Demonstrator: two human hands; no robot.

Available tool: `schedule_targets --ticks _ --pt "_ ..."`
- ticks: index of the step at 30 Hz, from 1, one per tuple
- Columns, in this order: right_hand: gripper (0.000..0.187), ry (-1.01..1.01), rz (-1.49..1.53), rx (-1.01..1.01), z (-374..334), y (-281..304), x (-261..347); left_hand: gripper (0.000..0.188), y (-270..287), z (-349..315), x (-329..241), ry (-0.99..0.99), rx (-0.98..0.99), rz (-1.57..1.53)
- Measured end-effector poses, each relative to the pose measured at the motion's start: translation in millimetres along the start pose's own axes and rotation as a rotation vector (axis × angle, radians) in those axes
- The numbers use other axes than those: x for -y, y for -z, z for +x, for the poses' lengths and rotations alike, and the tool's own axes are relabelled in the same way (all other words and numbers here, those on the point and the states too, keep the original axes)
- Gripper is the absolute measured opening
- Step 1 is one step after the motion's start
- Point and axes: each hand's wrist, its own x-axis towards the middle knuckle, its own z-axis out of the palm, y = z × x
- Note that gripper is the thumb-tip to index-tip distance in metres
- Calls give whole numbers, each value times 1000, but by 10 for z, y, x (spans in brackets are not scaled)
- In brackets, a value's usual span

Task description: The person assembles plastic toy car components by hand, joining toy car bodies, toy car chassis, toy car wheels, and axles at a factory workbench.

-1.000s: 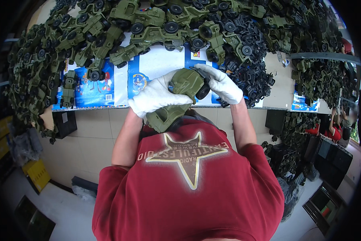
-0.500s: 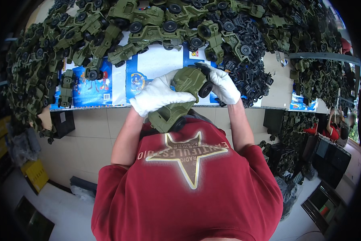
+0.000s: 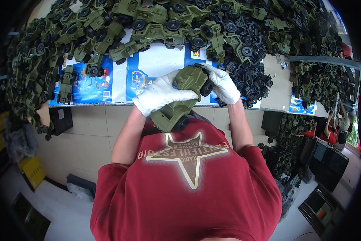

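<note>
The person's left hand, in a white fabric glove (image 3: pixel 160 95), is closed round the middle of an olive-green, jeep-shaped plastic toy vehicle (image 3: pixel 191 77), thumb laid across its side; the right hand, gloved in the same white fabric (image 3: pixel 224 85), has its fingers bent over the toy's upper end, at a black plastic piece (image 3: pixel 201 67) just above a round black wheel (image 3: pixel 207 88); how firmly those fingers pinch cannot be told. The toy is tilted, its upper end over the near edge of the table (image 3: pixel 280 86), its lower end out past that edge.

The step in hand looks like fitting or pressing the black piece; the next move seems to call for a steady left hold and even right-hand pressure.

Right of the hands, toward the near edge, lies a heap of small black plastic parts (image 3: pixel 250 78); blue printed sheets (image 3: pixel 96 94) line the near edge on the left; piled olive-green toy vehicles (image 3: pixel 156 34) crowd the far edge and far left corner.
</note>
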Motion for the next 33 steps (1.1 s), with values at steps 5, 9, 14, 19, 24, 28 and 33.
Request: schedule_targets --ticks 5,9,14,19,24,28,33 --pt "60 18 -180 -29 -32 64 -10 72 -55 -48 19 16 -15 -25" --pt "51 73 -338 -36 8 95 -7 72 -154 -39 146 -46 -129 -21" --pt "43 228 -331 -316 141 -251 -116 91 -299 192 348 -173 -394 325" --pt "32 332 -209 -296 107 -517 -27 98 -144 234 353 -348 -134 -82" --pt "37 452 -608 -296 70 -400 -73 61 -140 366 372 -535 -231 45" --pt "69 546 -861 -300 36 -619 0 61 -93 477 580 -701 -231 -32" --pt "45 793 -843 -478 3 -659 -134 53 -230 463 594 -658 -215 -65"
